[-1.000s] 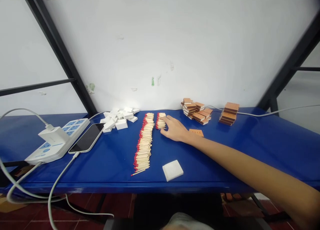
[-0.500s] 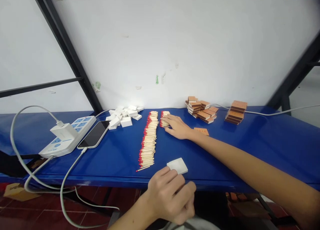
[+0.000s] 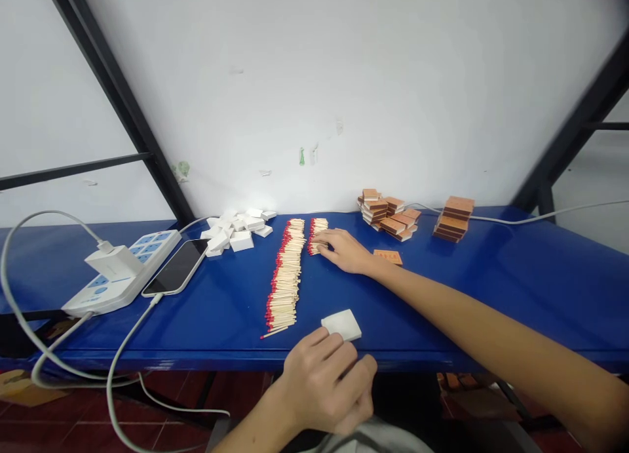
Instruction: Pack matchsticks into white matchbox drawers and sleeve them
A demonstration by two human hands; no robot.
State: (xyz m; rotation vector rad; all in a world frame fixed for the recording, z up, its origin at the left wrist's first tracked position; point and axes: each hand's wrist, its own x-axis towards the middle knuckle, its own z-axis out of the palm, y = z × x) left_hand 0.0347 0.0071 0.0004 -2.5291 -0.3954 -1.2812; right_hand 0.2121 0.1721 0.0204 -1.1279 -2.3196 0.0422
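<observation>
My right hand [image 3: 344, 250] reaches over the lower end of the short row of red-tipped matches [image 3: 318, 226], fingers bent and touching them; whether it grips any is hidden. Left of it lies a longer row of matches [image 3: 286, 279], heads to the left. My left hand [image 3: 327, 382] is curled at the table's front edge, its fingertips hidden, so what it may hold cannot be made out. Just beyond its knuckles a white tray-like box [image 3: 343, 324] lies on the blue table. An orange card-like piece [image 3: 388, 256] lies beside my right wrist.
White boxes [image 3: 242, 241] are heaped at the back left, near a phone [image 3: 177, 267] and a power strip [image 3: 152, 253] with looping cables. Brown matchboxes [image 3: 393, 225] are piled at the back right, with another stack [image 3: 455, 217] further right. A wall stands behind.
The whole view has shifted slightly, moving things left. My right hand has drawn a little toward the near end of the short row, uncovering more matches. My left hand stays curled.
</observation>
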